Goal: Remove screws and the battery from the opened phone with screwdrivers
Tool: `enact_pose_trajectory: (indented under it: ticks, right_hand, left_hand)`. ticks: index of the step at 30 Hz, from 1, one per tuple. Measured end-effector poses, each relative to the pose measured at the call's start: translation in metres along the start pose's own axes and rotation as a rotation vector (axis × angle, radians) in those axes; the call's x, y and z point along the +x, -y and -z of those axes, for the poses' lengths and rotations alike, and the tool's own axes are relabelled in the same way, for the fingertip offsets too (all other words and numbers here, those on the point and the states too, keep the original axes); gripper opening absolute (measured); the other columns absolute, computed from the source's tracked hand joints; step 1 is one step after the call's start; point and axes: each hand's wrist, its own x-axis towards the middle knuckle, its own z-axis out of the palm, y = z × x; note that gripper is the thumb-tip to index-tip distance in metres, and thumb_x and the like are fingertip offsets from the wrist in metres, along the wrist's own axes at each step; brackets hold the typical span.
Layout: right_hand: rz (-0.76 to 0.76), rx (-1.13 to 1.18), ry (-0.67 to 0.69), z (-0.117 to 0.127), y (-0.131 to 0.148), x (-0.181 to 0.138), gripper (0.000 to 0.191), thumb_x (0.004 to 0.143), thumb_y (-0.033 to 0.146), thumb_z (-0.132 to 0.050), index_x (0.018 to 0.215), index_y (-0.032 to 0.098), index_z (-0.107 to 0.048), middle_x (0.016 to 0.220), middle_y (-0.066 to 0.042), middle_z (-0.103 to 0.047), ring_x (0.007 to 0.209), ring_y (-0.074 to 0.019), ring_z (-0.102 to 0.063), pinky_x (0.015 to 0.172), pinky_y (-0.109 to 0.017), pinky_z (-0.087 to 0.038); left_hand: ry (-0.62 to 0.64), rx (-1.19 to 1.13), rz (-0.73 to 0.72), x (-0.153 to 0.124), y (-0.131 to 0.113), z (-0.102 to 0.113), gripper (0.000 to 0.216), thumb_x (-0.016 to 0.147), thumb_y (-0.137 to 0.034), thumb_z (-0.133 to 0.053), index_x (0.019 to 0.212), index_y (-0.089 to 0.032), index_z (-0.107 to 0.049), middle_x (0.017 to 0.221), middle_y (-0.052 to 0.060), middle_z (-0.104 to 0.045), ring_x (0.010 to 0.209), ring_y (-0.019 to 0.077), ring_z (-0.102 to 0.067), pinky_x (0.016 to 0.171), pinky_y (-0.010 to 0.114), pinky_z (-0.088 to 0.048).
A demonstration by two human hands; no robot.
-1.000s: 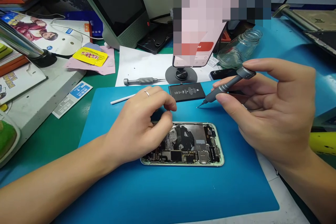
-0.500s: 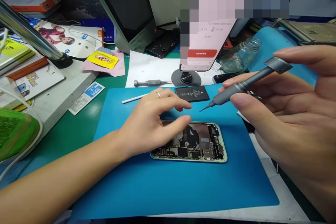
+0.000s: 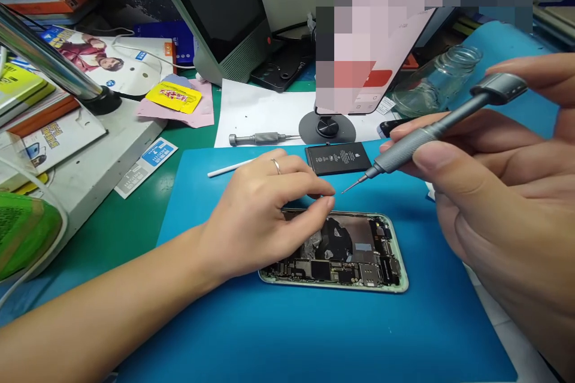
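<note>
My right hand (image 3: 498,203) grips a grey precision screwdriver (image 3: 429,131), one fingertip against its wide cap and the thin tip slanting down to the left. Just left of that tip, my left hand (image 3: 269,215) has its thumb and index finger brought together in a pinch; anything between them is too small to make out. Below both hands, an opened phone (image 3: 321,269) lies on the blue mat (image 3: 287,335), with its circuit board and inner parts exposed. My left hand covers its left part. A black phone battery (image 3: 339,158) rests behind it.
A second screwdriver (image 3: 263,139) lies on white paper behind the mat. A white stick (image 3: 229,169) is partly behind my left hand. At the back stand a partly blurred phone on a round stand (image 3: 327,127), a glass jar (image 3: 438,81) and a screen device (image 3: 215,6).
My left thumb and index finger have closed from apart into a pinch near the screwdriver tip. The view has shifted slightly, and the phone appears a little lower and farther right.
</note>
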Motion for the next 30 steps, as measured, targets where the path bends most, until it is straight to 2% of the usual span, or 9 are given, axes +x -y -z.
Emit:
enact_pose_trajectory:
  ticks: [2, 7, 11, 13, 17, 22, 24, 27, 30]
  right_hand:
    - [0.0, -0.003, 0.005, -0.001, 0.006, -0.002, 0.059, 0.088, 0.036, -0.088, 0.14, 0.043, -0.063, 0.122, 0.001, -0.067, 0.102, -0.0195, -0.08, 0.085, -0.038, -0.075]
    - [0.13, 0.204, -0.032, -0.008, 0.013, -0.003, 0.047, 0.083, 0.013, -0.089, 0.118, 0.038, -0.073, 0.134, 0.005, -0.061, 0.096, -0.0131, -0.08, 0.09, -0.035, -0.075]
    - [0.058, 0.072, 0.009, -0.008, 0.01, -0.008, 0.052, 0.088, 0.035, -0.088, 0.135, 0.044, -0.068, 0.15, 0.004, -0.056, 0.101, -0.0156, -0.079, 0.09, -0.037, -0.075]
    - [-0.002, -0.023, 0.012, -0.007, 0.01, -0.011, 0.058, 0.09, 0.041, -0.086, 0.143, 0.045, -0.063, 0.144, 0.0, -0.062, 0.106, -0.02, -0.079, 0.087, -0.038, -0.075]
    - [-0.083, -0.137, 0.005, -0.005, 0.014, -0.015, 0.068, 0.089, 0.049, -0.085, 0.15, 0.042, -0.055, 0.11, -0.001, -0.074, 0.103, -0.024, -0.081, 0.081, -0.039, -0.075]
    - [-0.103, -0.134, 0.015, -0.003, 0.019, -0.015, 0.069, 0.089, 0.053, -0.085, 0.149, 0.04, -0.055, 0.11, -0.001, -0.074, 0.097, -0.0237, -0.081, 0.081, -0.041, -0.075]
    - [-0.082, -0.137, 0.016, -0.004, 0.017, -0.014, 0.063, 0.091, 0.05, -0.084, 0.147, 0.042, -0.057, 0.124, -0.001, -0.071, 0.101, -0.0212, -0.08, 0.087, -0.04, -0.075]
    - [0.057, -0.052, 0.042, -0.006, 0.011, -0.01, 0.049, 0.093, 0.038, -0.083, 0.138, 0.046, -0.064, 0.145, 0.003, -0.056, 0.105, -0.0157, -0.078, 0.087, -0.034, -0.075]
    - [0.15, 0.003, 0.072, -0.007, 0.004, -0.006, 0.052, 0.091, 0.024, -0.083, 0.136, 0.047, -0.066, 0.135, 0.004, -0.055, 0.107, -0.0136, -0.076, 0.083, -0.027, -0.074]
  left_hand:
    - [0.014, -0.006, 0.004, 0.0, -0.001, 0.0, 0.01, 0.099, -0.013, -0.073, 0.093, -0.011, -0.082, 0.085, 0.004, -0.08, 0.077, 0.0139, -0.071, 0.078, 0.029, -0.053]
    - [0.042, -0.01, 0.004, 0.001, -0.003, 0.0, 0.01, 0.099, -0.012, -0.073, 0.092, -0.011, -0.08, 0.084, 0.003, -0.08, 0.076, 0.0131, -0.07, 0.077, 0.029, -0.053]
    - [0.043, 0.001, -0.002, 0.002, -0.003, 0.0, 0.011, 0.099, -0.012, -0.072, 0.091, -0.013, -0.078, 0.082, 0.002, -0.079, 0.075, 0.0133, -0.07, 0.077, 0.03, -0.053]
    - [0.047, 0.012, 0.001, 0.001, -0.004, 0.0, 0.011, 0.099, -0.012, -0.071, 0.09, -0.013, -0.078, 0.081, 0.001, -0.079, 0.074, 0.0133, -0.07, 0.076, 0.03, -0.053]
    - [0.061, 0.025, 0.014, 0.001, -0.004, 0.001, 0.012, 0.098, -0.011, -0.07, 0.09, -0.014, -0.078, 0.081, 0.001, -0.078, 0.074, 0.0135, -0.069, 0.076, 0.031, -0.053]
    - [0.069, 0.028, 0.028, 0.001, -0.005, 0.001, 0.014, 0.099, -0.012, -0.068, 0.089, -0.014, -0.077, 0.08, 0.0, -0.077, 0.074, 0.0133, -0.068, 0.076, 0.03, -0.052]
    - [0.067, 0.029, 0.039, 0.002, -0.005, 0.001, 0.014, 0.098, -0.011, -0.068, 0.088, -0.015, -0.076, 0.08, 0.0, -0.077, 0.074, 0.0126, -0.067, 0.075, 0.03, -0.052]
    - [0.075, 0.037, 0.086, 0.001, -0.005, 0.001, 0.014, 0.098, -0.011, -0.065, 0.089, -0.018, -0.074, 0.082, -0.001, -0.077, 0.075, 0.0125, -0.068, 0.077, 0.029, -0.053]
    - [0.07, 0.071, 0.143, 0.001, -0.003, 0.002, 0.014, 0.096, -0.012, -0.063, 0.093, -0.02, -0.074, 0.088, -0.001, -0.079, 0.081, 0.0145, -0.071, 0.08, 0.03, -0.055]
